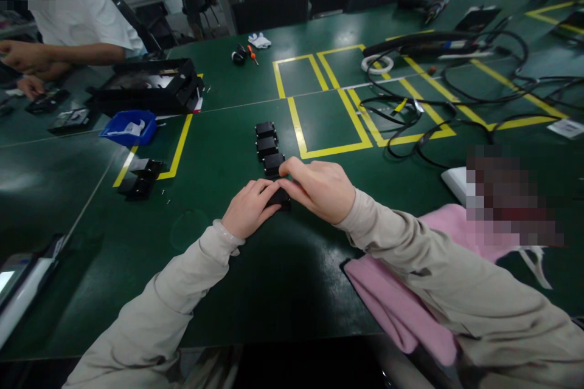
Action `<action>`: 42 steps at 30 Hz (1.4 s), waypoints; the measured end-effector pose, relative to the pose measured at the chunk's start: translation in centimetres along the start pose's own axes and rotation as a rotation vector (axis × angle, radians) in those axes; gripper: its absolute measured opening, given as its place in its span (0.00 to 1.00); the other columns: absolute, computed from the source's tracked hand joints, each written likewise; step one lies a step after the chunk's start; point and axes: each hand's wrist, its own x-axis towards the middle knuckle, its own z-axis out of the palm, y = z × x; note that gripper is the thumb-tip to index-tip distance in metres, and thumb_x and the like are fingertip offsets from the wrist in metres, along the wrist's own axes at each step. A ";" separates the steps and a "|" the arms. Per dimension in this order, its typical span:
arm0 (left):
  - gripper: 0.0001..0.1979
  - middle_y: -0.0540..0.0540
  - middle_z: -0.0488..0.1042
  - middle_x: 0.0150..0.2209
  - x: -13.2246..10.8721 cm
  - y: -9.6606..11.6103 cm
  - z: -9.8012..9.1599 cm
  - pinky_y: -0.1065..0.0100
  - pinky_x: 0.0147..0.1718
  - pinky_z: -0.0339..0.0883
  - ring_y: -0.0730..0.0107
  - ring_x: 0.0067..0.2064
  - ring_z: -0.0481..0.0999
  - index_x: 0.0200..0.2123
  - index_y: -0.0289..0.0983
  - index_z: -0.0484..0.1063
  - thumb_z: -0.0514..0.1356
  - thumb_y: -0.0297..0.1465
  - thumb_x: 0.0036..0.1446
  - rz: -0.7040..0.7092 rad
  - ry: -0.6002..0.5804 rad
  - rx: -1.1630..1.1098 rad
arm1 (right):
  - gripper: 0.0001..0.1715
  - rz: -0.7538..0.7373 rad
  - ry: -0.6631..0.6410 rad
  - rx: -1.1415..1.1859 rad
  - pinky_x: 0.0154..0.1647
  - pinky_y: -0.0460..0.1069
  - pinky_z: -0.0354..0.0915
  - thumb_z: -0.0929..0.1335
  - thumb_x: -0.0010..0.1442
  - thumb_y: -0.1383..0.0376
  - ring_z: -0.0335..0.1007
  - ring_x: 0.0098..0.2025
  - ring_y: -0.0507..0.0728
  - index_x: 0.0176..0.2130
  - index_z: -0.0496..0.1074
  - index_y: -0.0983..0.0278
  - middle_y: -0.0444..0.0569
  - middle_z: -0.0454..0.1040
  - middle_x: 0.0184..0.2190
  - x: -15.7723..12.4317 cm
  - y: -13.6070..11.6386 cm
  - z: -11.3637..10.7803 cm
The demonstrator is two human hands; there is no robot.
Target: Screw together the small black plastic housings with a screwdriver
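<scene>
In the head view, three small black box-shaped parts (266, 146) stand in a column on the green table. A fourth black part (280, 199) sits at the near end of the column, mostly covered by my hands. My left hand (249, 208) is closed on it, with fingers over its top and left side. Just to the right, my right hand (322, 189) is curled, thumb and index finger meeting at the part's upper edge. Whatever lies between those fingertips is too small or hidden to make out.
More black parts (142, 179) and a blue bin (130, 127) lie left, near a black case (146, 88). A co-worker (82, 12) sits behind. Black cables (438, 97) spread over yellow-taped outlines at right. Pink cloth (401, 304) lies under my right arm.
</scene>
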 end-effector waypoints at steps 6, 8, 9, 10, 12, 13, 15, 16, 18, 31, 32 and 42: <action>0.22 0.41 0.69 0.48 0.0 0.1 0.0 0.58 0.47 0.67 0.57 0.47 0.69 0.59 0.38 0.60 0.57 0.34 0.63 -0.005 -0.001 -0.002 | 0.19 0.042 -0.004 -0.006 0.29 0.47 0.50 0.53 0.68 0.63 0.69 0.26 0.53 0.47 0.68 0.66 0.48 0.76 0.28 0.2 -0.1 -0.2; 0.22 0.41 0.69 0.48 -0.1 0.1 0.0 0.58 0.46 0.67 0.57 0.47 0.69 0.59 0.38 0.60 0.57 0.34 0.63 -0.005 0.000 -0.006 | 0.18 0.058 0.001 0.012 0.29 0.47 0.51 0.55 0.67 0.64 0.70 0.27 0.54 0.49 0.67 0.66 0.48 0.78 0.31 0.1 0.0 -0.2; 0.21 0.41 0.69 0.48 -0.1 0.1 0.0 0.58 0.46 0.67 0.57 0.47 0.69 0.58 0.37 0.60 0.57 0.34 0.63 -0.006 -0.001 -0.004 | 0.18 0.056 -0.007 0.014 0.29 0.47 0.51 0.55 0.68 0.62 0.71 0.28 0.54 0.48 0.67 0.66 0.49 0.78 0.31 0.1 0.0 -0.2; 0.20 0.41 0.70 0.48 -0.1 0.1 0.0 0.58 0.45 0.67 0.57 0.46 0.69 0.57 0.37 0.61 0.57 0.35 0.63 -0.008 -0.002 0.000 | 0.19 0.048 -0.019 0.009 0.29 0.48 0.51 0.55 0.68 0.60 0.71 0.28 0.54 0.47 0.68 0.66 0.49 0.78 0.30 0.1 0.0 -0.2; 0.19 0.41 0.70 0.47 -0.1 0.0 0.0 0.58 0.45 0.68 0.56 0.46 0.69 0.56 0.37 0.62 0.57 0.35 0.63 -0.010 -0.003 0.004 | 0.22 0.033 -0.040 -0.010 0.28 0.48 0.50 0.54 0.69 0.56 0.71 0.28 0.55 0.44 0.69 0.65 0.48 0.77 0.28 0.1 0.0 -0.3; 0.20 0.41 0.70 0.47 -0.1 0.0 0.0 0.58 0.45 0.67 0.57 0.46 0.69 0.56 0.37 0.62 0.56 0.35 0.63 -0.010 -0.005 0.002 | 0.22 0.031 -0.042 -0.018 0.28 0.48 0.50 0.54 0.69 0.56 0.70 0.27 0.55 0.43 0.69 0.65 0.48 0.76 0.26 0.1 0.0 -0.2; 0.21 0.41 0.70 0.48 0.0 0.1 -0.1 0.58 0.46 0.67 0.57 0.47 0.69 0.58 0.38 0.60 0.56 0.34 0.63 -0.008 -0.008 -0.009 | 0.19 0.045 -0.028 -0.015 0.28 0.48 0.50 0.54 0.69 0.61 0.70 0.27 0.54 0.45 0.68 0.65 0.47 0.76 0.27 0.2 0.1 -0.2; 0.22 0.41 0.69 0.48 0.0 0.1 -0.1 0.58 0.46 0.67 0.57 0.47 0.68 0.59 0.38 0.59 0.56 0.34 0.63 -0.009 -0.009 -0.016 | 0.18 0.056 -0.019 -0.005 0.29 0.48 0.50 0.54 0.68 0.63 0.70 0.27 0.54 0.47 0.67 0.65 0.47 0.77 0.28 0.2 0.1 -0.2; 0.22 0.41 0.69 0.49 0.0 0.1 -0.1 0.58 0.46 0.67 0.57 0.47 0.68 0.59 0.38 0.59 0.56 0.34 0.63 -0.011 -0.011 -0.022 | 0.17 0.070 -0.011 0.016 0.29 0.48 0.51 0.55 0.67 0.64 0.70 0.28 0.53 0.49 0.66 0.66 0.48 0.78 0.31 0.2 0.1 -0.3; 0.20 0.40 0.70 0.47 0.0 0.0 0.0 0.58 0.45 0.68 0.56 0.47 0.69 0.57 0.36 0.62 0.57 0.35 0.63 -0.006 -0.007 0.007 | 0.18 0.021 0.000 0.023 0.30 0.48 0.52 0.56 0.68 0.59 0.70 0.29 0.54 0.45 0.68 0.66 0.49 0.78 0.31 0.2 0.2 -0.2; 0.20 0.40 0.70 0.47 0.0 0.0 0.0 0.58 0.45 0.68 0.56 0.47 0.69 0.56 0.36 0.63 0.57 0.35 0.63 -0.005 -0.005 0.014 | 0.19 0.011 -0.003 0.013 0.30 0.48 0.52 0.55 0.69 0.57 0.70 0.28 0.54 0.43 0.68 0.66 0.49 0.77 0.29 0.2 0.2 -0.2; 0.20 0.40 0.69 0.47 0.0 0.1 0.0 0.58 0.45 0.68 0.56 0.47 0.69 0.57 0.37 0.62 0.56 0.35 0.63 -0.004 -0.004 0.014 | 0.19 0.012 -0.020 0.022 0.31 0.48 0.52 0.55 0.69 0.59 0.70 0.29 0.55 0.45 0.68 0.66 0.49 0.77 0.30 0.2 0.1 -0.3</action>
